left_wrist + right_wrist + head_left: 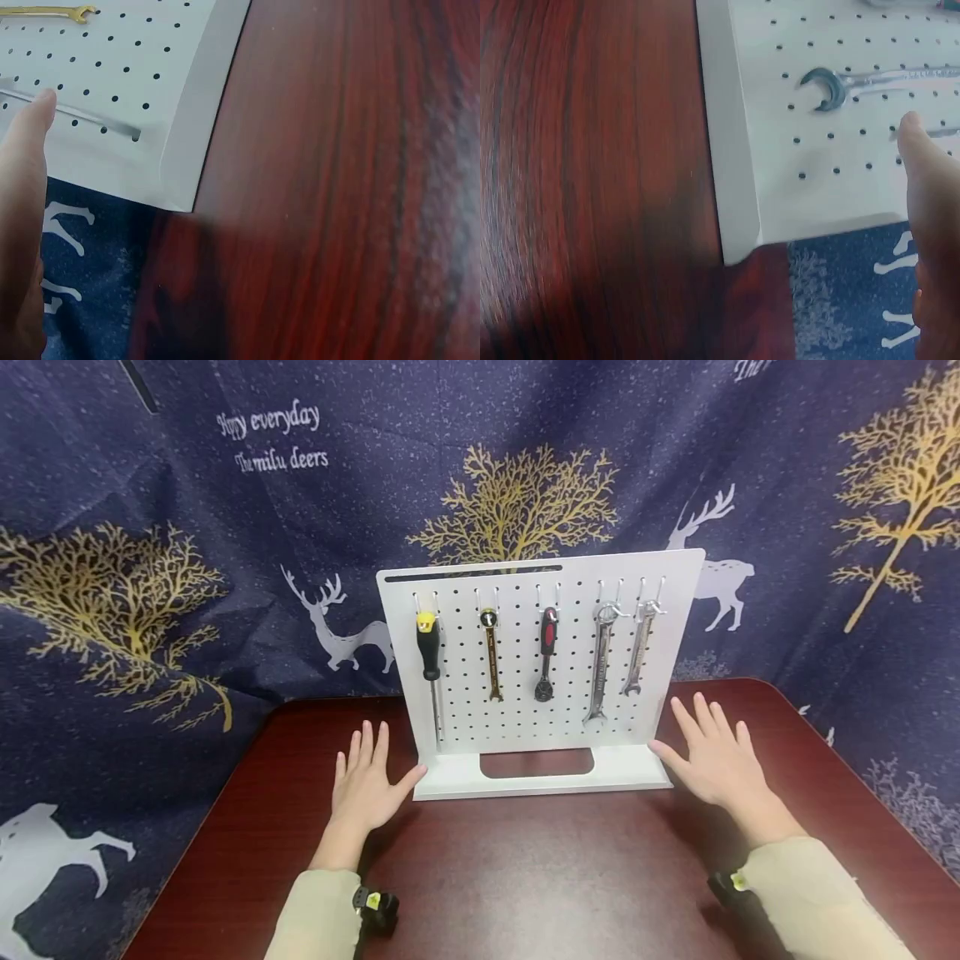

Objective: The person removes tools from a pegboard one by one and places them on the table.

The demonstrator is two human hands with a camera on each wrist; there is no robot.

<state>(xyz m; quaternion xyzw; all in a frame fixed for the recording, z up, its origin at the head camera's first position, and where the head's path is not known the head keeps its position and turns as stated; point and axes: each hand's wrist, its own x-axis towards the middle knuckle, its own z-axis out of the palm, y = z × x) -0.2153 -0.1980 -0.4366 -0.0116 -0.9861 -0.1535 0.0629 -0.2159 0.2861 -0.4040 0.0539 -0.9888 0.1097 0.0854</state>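
A white pegboard stand [525,787] stands upright on the table with several tools hung from its hooks. From left to right hang a black and yellow screwdriver [428,652], a small gold-toned wrench [492,656], a ratchet handle [548,647] with a red and black grip, a large combination wrench [601,664] and a smaller combination wrench [640,647]. My left hand [369,789] is spread beside the stand's left end, fingers straight, holding nothing. Likewise spread and holding nothing, my right hand [716,760] is by the right end. Whether either thumb touches the stand I cannot tell.
The stand rests on a dark red wood-grain table [540,877]. Behind it hangs a dark blue cloth [360,510] printed with gold trees and white deer. Each wrist carries a small black camera, such as the left wrist camera [378,910].
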